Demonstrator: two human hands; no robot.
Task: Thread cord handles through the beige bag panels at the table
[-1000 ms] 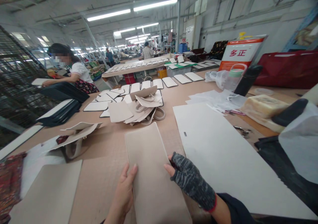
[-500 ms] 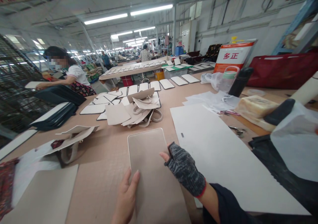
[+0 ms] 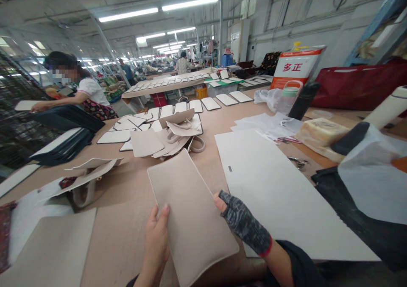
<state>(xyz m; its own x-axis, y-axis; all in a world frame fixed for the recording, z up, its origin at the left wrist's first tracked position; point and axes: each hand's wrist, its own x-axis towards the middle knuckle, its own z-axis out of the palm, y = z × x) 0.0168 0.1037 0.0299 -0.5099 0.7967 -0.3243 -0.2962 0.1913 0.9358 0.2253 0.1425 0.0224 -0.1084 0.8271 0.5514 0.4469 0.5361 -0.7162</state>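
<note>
A beige rectangular panel point(image 3: 187, 206) with rounded corners is held over the brown worktable point(image 3: 127, 185), tilted with its far end to the left. My bare left hand point(image 3: 157, 240) grips its left edge, fingers on top. My right hand point(image 3: 241, 221), in a grey fingerless glove, pinches its right edge. A heap of beige bag pieces with handles point(image 3: 176, 136) lies just beyond the panel. A large white sheet point(image 3: 280, 193) lies flat to the right of my right hand.
A flat beige board point(image 3: 51, 249) lies at near left, with a half-made bag point(image 3: 89, 176) behind it. White black-edged panels point(image 3: 178, 109) lie in rows farther back. A person point(image 3: 79, 92) works at far left. At right stand a black bottle point(image 3: 302, 100), a sign point(image 3: 294, 68) and scissors point(image 3: 297, 162).
The panel has swung so its far end points left and nearer to me, and both hands have shifted with it. The view has tipped slightly.
</note>
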